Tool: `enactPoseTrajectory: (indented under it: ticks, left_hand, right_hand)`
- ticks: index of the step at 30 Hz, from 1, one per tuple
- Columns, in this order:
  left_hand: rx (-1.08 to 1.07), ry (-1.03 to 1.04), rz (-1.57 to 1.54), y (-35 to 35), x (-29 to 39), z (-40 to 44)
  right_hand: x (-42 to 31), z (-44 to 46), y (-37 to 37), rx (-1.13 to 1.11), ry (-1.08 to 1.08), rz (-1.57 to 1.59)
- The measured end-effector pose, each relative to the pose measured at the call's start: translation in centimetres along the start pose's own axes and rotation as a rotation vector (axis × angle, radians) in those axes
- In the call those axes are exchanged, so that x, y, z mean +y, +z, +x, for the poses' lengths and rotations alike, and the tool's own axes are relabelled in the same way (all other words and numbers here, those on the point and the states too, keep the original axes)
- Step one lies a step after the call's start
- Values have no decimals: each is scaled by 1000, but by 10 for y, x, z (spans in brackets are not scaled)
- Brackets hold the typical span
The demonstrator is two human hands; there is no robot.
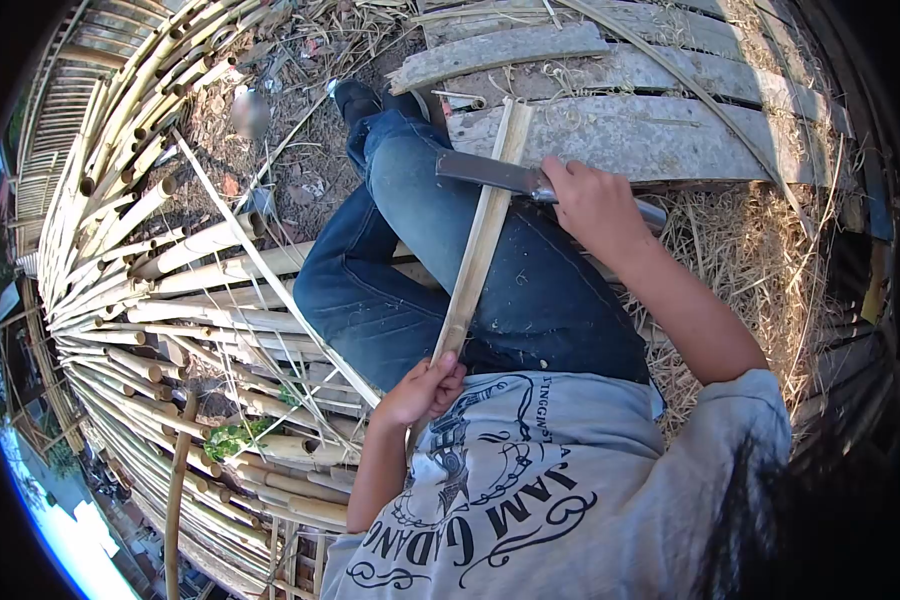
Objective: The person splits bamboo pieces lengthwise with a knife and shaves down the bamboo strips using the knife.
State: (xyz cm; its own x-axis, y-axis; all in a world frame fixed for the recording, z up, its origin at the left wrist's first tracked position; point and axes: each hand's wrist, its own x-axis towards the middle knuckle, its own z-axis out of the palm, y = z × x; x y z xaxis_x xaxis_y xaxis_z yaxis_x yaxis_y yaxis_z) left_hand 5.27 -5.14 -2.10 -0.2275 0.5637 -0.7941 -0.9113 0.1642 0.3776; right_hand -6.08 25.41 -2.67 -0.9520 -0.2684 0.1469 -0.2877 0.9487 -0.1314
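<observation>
My left hand [425,390] is closed around the lower end of a long split bamboo strip [473,260], close to my shirt. The strip slants up across my thigh, its pale inner face showing. In my right hand [595,210] is the handle of a machete [485,171], the fingers wrapped round it. Its broad dark blade lies across the upper part of the strip, pointing left. Whether the edge has entered the bamboo cannot be made out. The metallic end of the handle [653,216] sticks out beyond my right hand.
Stacked bamboo poles [200,270] fan out at the left. Grey wooden planks [650,135] lie at the top right, with a loose board [505,55] on them. Bamboo shavings [730,270] cover the ground at the right. A thin strip [260,260] slants beside my knees.
</observation>
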Motion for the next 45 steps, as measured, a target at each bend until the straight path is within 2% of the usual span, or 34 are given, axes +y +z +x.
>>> enactPoseTrajectory:
  ticks: [3,5,7,8,9,12,14,17,23,27,35,45]
  left_hand:
    - [-71,37,-44,-7,-9,0]
    - [-67,33,-39,-15,-16,0]
    - [-166,40,-83,-25,-22,4]
    - [-157,46,-70,-26,-23,5]
    - [-158,45,-67,-24,-22,6]
    - [-81,35,-4,-17,-17,4]
    - [-11,109,103,-10,-14,1]
    - [-6,99,86,-9,-14,-1]
    - [-54,65,63,-13,-15,2]
    - [-45,63,103,-9,-10,-1]
    - [47,103,118,-3,-13,-5]
    - [43,117,112,-8,-20,-3]
  right_hand:
    - [26,17,-5,25,32,-24]
    - [19,16,-9,4,15,25]
    - [4,9,-14,-57,-46,106]
    - [-5,3,-12,-156,-54,69]
    - [-12,0,-7,-163,-91,76]
    - [-5,7,2,-127,-90,80]
    - [4,16,3,-75,58,83]
    - [8,22,0,40,39,17]
    - [-3,14,-12,-33,-19,-25]
    - [5,25,4,30,80,8]
    - [11,28,12,99,107,-2]
    - [14,28,11,112,116,2]
